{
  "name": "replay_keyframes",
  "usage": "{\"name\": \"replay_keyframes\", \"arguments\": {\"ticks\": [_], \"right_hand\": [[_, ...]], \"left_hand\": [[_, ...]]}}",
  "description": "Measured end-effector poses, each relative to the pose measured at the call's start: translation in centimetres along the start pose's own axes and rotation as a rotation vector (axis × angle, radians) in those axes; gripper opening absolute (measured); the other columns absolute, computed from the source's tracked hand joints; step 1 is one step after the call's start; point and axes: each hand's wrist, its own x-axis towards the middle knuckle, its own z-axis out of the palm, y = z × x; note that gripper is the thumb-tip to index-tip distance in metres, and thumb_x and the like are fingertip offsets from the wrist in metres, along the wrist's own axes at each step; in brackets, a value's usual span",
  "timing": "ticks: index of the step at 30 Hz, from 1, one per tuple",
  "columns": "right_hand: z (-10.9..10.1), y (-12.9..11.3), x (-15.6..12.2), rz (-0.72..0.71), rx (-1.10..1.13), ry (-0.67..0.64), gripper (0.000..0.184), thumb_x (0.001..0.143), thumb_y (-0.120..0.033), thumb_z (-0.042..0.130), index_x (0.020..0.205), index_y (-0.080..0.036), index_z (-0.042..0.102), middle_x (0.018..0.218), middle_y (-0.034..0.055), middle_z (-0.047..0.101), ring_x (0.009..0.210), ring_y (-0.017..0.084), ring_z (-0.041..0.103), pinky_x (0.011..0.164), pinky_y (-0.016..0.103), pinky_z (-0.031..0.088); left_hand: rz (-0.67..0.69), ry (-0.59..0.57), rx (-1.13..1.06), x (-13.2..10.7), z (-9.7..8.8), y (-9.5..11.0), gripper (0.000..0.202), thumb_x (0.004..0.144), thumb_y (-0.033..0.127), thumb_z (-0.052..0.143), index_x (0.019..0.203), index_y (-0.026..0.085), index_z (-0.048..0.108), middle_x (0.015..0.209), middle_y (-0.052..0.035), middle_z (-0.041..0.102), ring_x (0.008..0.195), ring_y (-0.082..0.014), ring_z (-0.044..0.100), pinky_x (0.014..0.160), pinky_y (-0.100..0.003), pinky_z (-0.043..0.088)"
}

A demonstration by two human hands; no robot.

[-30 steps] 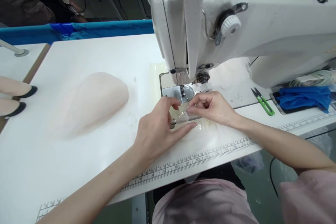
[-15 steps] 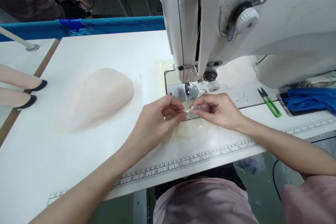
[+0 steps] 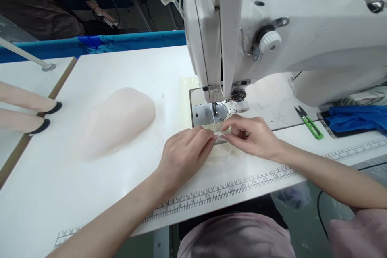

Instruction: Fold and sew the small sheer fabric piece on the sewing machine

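My left hand (image 3: 184,153) and my right hand (image 3: 252,135) meet just in front of the needle plate (image 3: 208,113) of a white sewing machine (image 3: 287,40). Both pinch the edge of a thin, see-through piece of pale fabric (image 3: 220,137) with closed fingertips. The rest of that sheer piece (image 3: 222,155) lies flat on the white table (image 3: 90,185) under my hands. The needle and presser foot (image 3: 215,109) stand just behind my fingers.
A heap of pale pink fabric (image 3: 117,119) lies to the left. Green thread snips (image 3: 308,123) and a blue cloth (image 3: 356,117) sit to the right. A printed ruler (image 3: 217,191) runs along the table's front edge. Two pale leg forms with black shoes (image 3: 30,115) rest at far left.
My hands have drawn closer together and slightly toward me, fingertips now meeting on the sheer fabric. The left hand's fingers went from spread on the table to a pinch. The view shifted.
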Motion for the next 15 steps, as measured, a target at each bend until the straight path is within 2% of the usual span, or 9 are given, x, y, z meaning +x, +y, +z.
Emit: {"name": "replay_keyframes", "arguments": {"ticks": [10, 15], "right_hand": [[-0.05, 0.1, -0.05, -0.061, -0.039, -0.052, 0.014, 0.085, -0.01, 0.055, 0.097, -0.017, 0.059, 0.055, -0.0109, 0.039, 0.047, 0.004, 0.037, 0.05, 0.015, 0.037], [-0.03, -0.03, 0.08, -0.046, -0.059, -0.074, 0.016, 0.085, -0.011, 0.054, 0.098, -0.017, 0.061, 0.052, -0.0114, 0.039, 0.045, 0.004, 0.036, 0.05, 0.016, 0.038]], "left_hand": [[0.024, -0.011, -0.026, -0.11, 0.15, -0.09, 0.01, 0.088, 0.013, 0.058, 0.083, 0.018, 0.051, 0.065, 0.0033, 0.06, 0.054, -0.0094, 0.053, 0.049, -0.021, 0.039], [0.048, 0.0, -0.018, -0.12, -0.01, -0.17, 0.009, 0.088, 0.014, 0.059, 0.084, 0.018, 0.052, 0.064, 0.0039, 0.059, 0.051, -0.0095, 0.052, 0.049, -0.022, 0.039]]}}
